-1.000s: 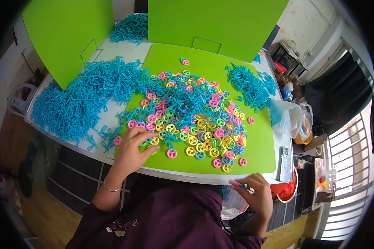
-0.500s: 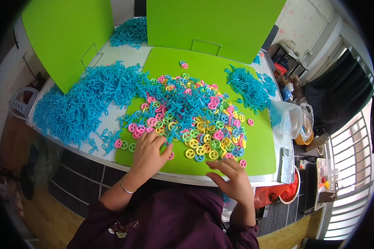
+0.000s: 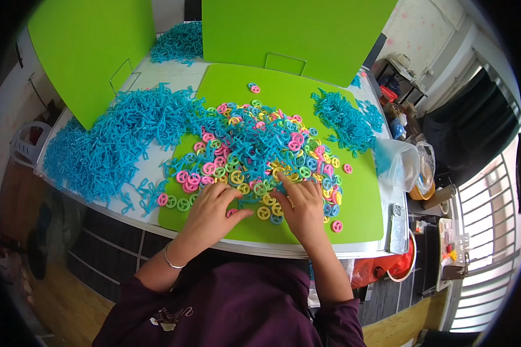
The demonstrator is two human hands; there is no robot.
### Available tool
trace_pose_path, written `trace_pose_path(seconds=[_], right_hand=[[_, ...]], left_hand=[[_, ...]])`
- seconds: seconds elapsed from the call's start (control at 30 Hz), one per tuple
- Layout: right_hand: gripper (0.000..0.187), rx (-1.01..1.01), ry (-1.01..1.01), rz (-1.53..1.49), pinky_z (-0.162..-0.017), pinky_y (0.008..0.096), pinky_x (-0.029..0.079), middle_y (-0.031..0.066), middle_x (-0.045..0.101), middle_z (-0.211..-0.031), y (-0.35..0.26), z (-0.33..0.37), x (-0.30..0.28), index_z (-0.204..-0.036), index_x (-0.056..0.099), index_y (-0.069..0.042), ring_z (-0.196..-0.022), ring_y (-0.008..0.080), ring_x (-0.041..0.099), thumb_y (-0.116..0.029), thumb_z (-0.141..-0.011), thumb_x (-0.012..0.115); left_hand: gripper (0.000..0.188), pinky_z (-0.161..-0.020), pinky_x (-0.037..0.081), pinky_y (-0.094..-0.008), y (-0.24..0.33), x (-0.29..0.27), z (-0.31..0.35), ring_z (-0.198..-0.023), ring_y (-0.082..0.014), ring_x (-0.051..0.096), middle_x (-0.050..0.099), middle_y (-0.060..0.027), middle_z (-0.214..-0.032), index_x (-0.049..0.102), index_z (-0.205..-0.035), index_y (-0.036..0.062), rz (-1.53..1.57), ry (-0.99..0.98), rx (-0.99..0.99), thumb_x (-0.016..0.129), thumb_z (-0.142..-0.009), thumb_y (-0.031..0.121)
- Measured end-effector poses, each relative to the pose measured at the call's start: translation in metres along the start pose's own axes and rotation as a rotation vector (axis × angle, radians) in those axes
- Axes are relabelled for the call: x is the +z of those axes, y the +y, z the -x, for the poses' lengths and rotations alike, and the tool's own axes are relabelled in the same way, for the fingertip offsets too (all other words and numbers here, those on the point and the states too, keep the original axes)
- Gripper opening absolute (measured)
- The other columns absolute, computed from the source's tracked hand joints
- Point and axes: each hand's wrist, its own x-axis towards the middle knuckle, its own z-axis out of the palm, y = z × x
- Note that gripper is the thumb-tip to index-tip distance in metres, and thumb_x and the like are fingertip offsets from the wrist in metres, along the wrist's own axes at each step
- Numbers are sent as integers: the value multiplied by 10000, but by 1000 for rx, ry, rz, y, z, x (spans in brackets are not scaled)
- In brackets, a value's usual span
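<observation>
- Little wheels [image 3: 237,177] in pink, yellow, green and blue lie in a messy pile in the middle of the frame, on a green mat [image 3: 356,217].
- The left hand [image 3: 207,213] is at the lower left edge of the pile. Its thumb and pointing finger are wide apart.
- One pink wheel [image 3: 231,213] peeks out in that gap, so the left hand is the nearer one to it.
- The right hand [image 3: 304,209] is a bit right of the middle. Its thumb and pointing finger are apart too, and the finger points up the frame, at the yellow wheels. I cannot tell if the tip touches one.
- From both hands, most of the pile lies up the frame.
- Each wheel is round, so it has no long side. The pile itself runs wide from left to right.
- Blue clips [image 3: 261,140] sit on top. They are thin and long, and point every way.
- A big blue heap [image 3: 118,141] is at the left, well away from the right hand.
</observation>
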Motion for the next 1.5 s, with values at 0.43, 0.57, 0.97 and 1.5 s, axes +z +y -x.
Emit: trace_pose_path(seconds=[0.43,0.57,0.97,1.5], right_hand=[[190,482,-71,-728,-680,251,432,45,621,-789,-10,16,-5,-974,687,-2,-753,111,558,-83,-803,706],[179,512,-19,-814,-615,257,428,64,606,-735,-22,26,6,-945,685,-4,-678,128,556,-109,-803,712],[159,355,11,-659,-543,250,378,45,534,-664,-29,26,14,-940,687,-4,-599,107,493,-42,-787,709],[394,136,173,-291,-497,309,390,55,480,-609,-34,26,18,-1096,659,-37,-532,179,475,30,-714,727]], left_hand=[[76,-707,545,-259,-8,7,-3,-798,-158,658,669,-79,-866,619,-922,-5,845,-80,-345,624,-854,26],[125,-705,561,-261,0,16,-9,-853,-133,649,671,-77,-934,635,-994,-19,1117,-5,-495,599,-880,19],[113,-708,561,-249,-2,35,-3,-779,-128,644,672,-85,-874,668,-958,-24,1142,100,-458,621,-859,6],[111,-720,547,-247,-2,34,-2,-803,-117,633,671,-78,-889,667,-955,-20,1105,117,-404,616,-857,-8]])
